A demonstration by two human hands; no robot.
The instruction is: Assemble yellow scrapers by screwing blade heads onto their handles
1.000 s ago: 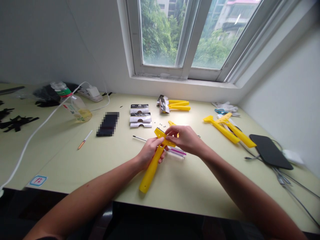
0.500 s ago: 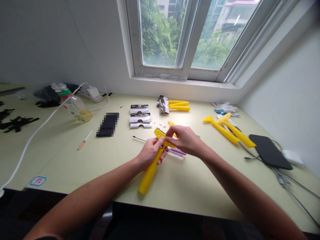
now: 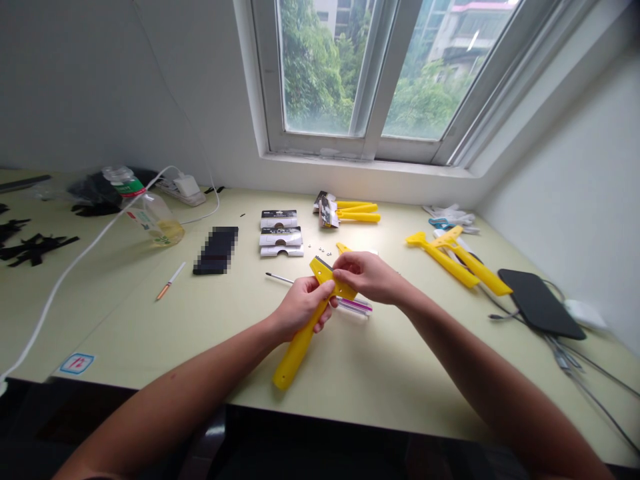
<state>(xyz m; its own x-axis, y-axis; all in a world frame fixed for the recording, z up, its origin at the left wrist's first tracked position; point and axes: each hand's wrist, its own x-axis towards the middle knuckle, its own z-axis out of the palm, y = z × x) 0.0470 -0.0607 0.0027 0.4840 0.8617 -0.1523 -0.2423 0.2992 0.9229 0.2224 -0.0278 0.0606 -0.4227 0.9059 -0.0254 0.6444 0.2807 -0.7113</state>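
A yellow scraper (image 3: 296, 350) is tilted over the table, its head pointing up and away from me and a thin dark blade (image 3: 324, 263) along the head's far edge. My left hand (image 3: 303, 307) wraps round its neck, thumb on the head. With fingers pinched together, my right hand (image 3: 367, 273) grips the head at its blade edge; the fingertips hide part of the blade. Beyond the hands lie several tiny metal nuts or screws (image 3: 323, 251) and another yellow piece (image 3: 343, 247), partly hidden. A screwdriver (image 3: 279, 277) and a pink-and-clear stick-like item (image 3: 356, 306) lie partly behind my hands.
White-and-black card sleeves (image 3: 280, 235) and packaged yellow scrapers (image 3: 357, 212) lie toward the window. Two yellow scrapers (image 3: 453, 260), gloves (image 3: 453, 217), and a black phone-like slab (image 3: 540, 303) with cables are right. Left are a blurred black item (image 3: 217, 250), a tilted bottle (image 3: 155, 220), and an orange-handled tool (image 3: 170, 281).
The scraper has turned slightly, its handle end shifting left and its head showing more face-on. My left thumb has slid down the head; my right fingers have moved a little along the blade edge.
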